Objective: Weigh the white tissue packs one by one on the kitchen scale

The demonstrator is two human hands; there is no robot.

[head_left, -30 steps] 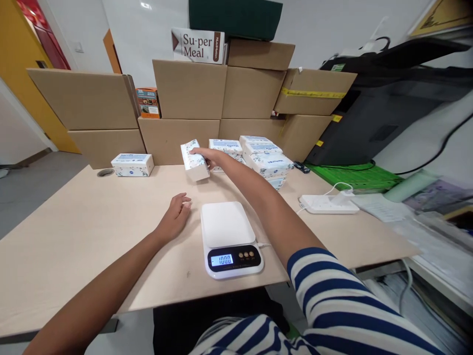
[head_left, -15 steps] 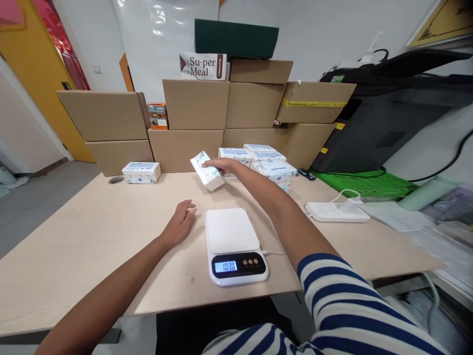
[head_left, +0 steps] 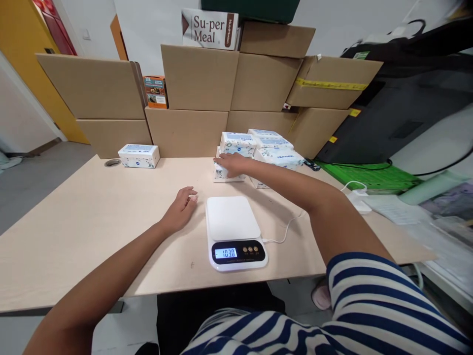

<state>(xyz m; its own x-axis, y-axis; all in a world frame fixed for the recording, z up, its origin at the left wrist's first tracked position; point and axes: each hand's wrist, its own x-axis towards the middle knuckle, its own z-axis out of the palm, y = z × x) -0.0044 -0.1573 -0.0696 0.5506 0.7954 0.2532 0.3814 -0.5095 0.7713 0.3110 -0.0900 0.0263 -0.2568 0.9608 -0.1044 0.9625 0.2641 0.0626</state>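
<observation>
My right hand point(head_left: 233, 164) is closed on a white tissue pack point(head_left: 220, 172) with a blue-green leaf print, low at the front of the stacked packs. Its palm and fingers hide much of the pack. Behind the hand another tissue pack point(head_left: 238, 139) shows its blue-lettered top. More packs point(head_left: 279, 156) are piled to the right. My left hand point(head_left: 181, 208) rests on the table, fingers loosely stretched and holding nothing, just left of a white digital scale point(head_left: 232, 217). Nothing lies on the scale's plate, and its lit display appears to read 103.0 with a dash before it.
A single tissue pack point(head_left: 139, 156) stands at the back left beside a cable hole point(head_left: 113, 162). Cardboard boxes point(head_left: 192, 133) line the table's back. To the right are a white power strip point(head_left: 360, 201), a green mat point(head_left: 369, 175) and a large dark machine point(head_left: 402, 108).
My right hand has carried the tissue pack from a tilted hold in the air rightward to the front of the stack. My left hand has stayed beside the scale. The view has shifted.
</observation>
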